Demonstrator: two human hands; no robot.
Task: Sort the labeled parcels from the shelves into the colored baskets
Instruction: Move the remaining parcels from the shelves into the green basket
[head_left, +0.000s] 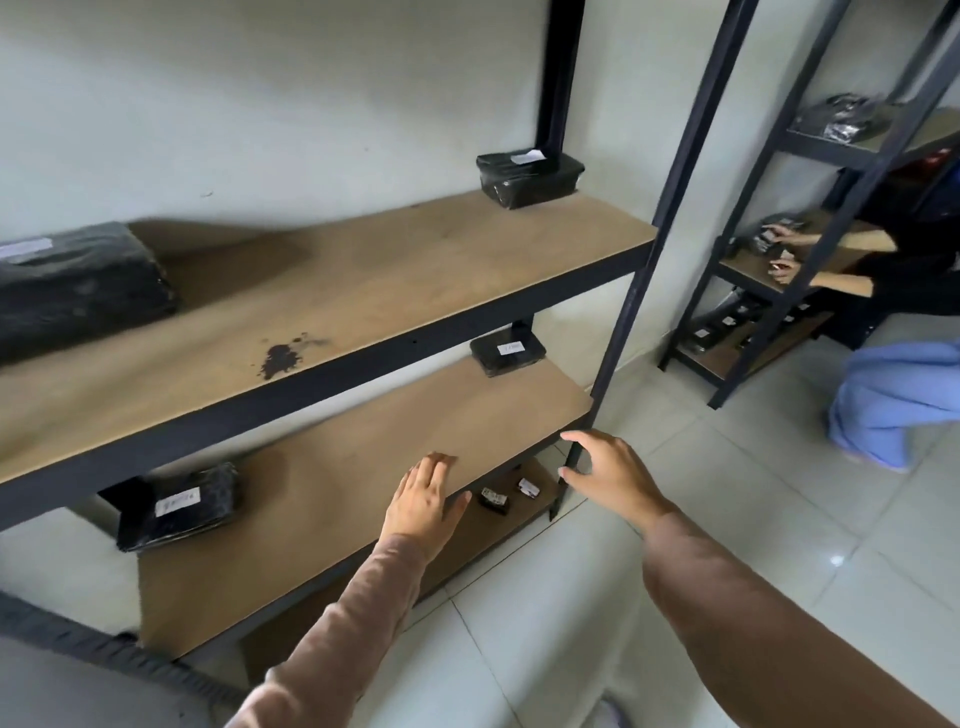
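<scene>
Black-wrapped parcels with white labels lie on a dark-framed wooden shelf unit (363, 332). One parcel (530, 176) sits at the upper board's far right, a big one (78, 286) at its left. On the middle board lie a parcel (509, 353) at the back right and another (179, 506) at the left. Two small parcels (493, 500) rest on the lowest board. My left hand (423, 501) hovers flat over the middle board's front edge, holding nothing. My right hand (605, 470) is spread next to the front right post, empty. No basket is visible.
A second shelf unit (779, 249) with more black parcels stands at the right, where another person (883, 322) crouches with hands on a shelf. Pale floor tiles (727, 519) spread to the right. A dark ribbed rim (78, 639) shows at the lower left.
</scene>
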